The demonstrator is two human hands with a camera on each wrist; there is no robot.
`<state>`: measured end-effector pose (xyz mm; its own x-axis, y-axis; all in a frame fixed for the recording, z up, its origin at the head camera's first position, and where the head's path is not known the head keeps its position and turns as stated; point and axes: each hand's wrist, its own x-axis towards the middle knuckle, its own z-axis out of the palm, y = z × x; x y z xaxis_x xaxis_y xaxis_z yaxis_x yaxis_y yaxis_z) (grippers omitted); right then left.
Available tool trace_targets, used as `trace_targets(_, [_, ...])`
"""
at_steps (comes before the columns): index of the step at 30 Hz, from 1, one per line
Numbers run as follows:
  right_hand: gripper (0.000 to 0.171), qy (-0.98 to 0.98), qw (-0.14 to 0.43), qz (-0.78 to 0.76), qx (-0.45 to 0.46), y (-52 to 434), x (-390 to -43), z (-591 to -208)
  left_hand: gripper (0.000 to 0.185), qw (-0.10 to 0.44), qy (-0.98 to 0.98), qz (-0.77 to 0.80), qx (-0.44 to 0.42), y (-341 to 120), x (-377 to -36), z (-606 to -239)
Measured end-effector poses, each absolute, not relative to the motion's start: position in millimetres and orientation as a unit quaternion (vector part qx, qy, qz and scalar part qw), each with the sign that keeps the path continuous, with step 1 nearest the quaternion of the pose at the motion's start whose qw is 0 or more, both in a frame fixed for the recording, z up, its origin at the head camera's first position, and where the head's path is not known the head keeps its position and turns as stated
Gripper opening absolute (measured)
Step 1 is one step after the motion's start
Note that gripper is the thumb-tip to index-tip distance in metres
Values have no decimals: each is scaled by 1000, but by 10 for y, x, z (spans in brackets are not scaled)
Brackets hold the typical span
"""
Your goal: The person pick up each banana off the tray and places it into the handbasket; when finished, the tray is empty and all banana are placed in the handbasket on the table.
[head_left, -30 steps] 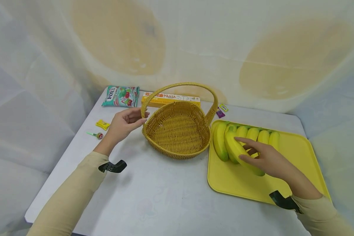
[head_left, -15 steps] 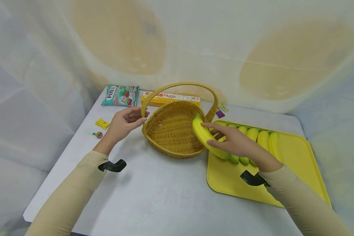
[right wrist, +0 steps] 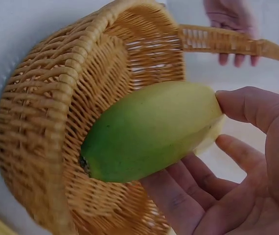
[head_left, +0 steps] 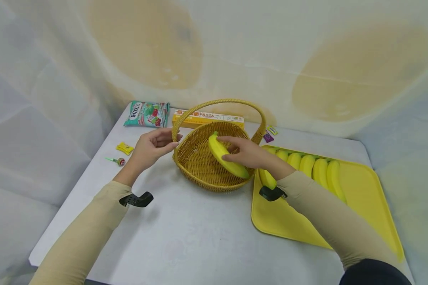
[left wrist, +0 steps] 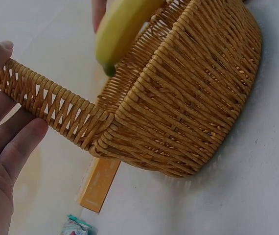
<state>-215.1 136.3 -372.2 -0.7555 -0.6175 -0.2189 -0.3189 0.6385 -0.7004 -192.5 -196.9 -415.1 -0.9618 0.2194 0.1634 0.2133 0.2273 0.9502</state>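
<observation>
Right hand (head_left: pixel 247 152) pinches an unreleased banana (head_left: pixel 218 151) over the mid-frame wicker basket (head_left: pixel 198 160), left hand (head_left: pixel 149 150) its handle (head_left: pixel 221 101); other bananas (head_left: pixel 320 172) remain on the tray (head_left: pixel 365 206), frame right.

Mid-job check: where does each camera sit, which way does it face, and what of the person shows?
Head: on the head, facing forward and down over the table, basket and tray; left hand, right hand and sleeves show.
Left wrist: facing the handle and basket's outer side; left hand at left, a bit of right hand at top.
Right wrist: facing past the held banana into the basket; both hands show.
Shared by both wrist views: basket, banana, left hand on handle.
</observation>
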Motion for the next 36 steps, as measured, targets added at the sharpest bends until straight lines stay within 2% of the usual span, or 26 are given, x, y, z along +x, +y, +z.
trace_targets(12, [69,870,303,-323,-217,910,-2386,-4040,44,-3,783,606,142,-1979,-1895,-4129])
trace_targets(21, [72,892,288,-265,-226,580,-2395,-4180,39,1,781,608,143,-1998,-1877,-4133])
trace_targets(36, [87,864,371,-264,-216,370,-2373,-4074,42,3,787,599,146,-2004,-1883,-4132])
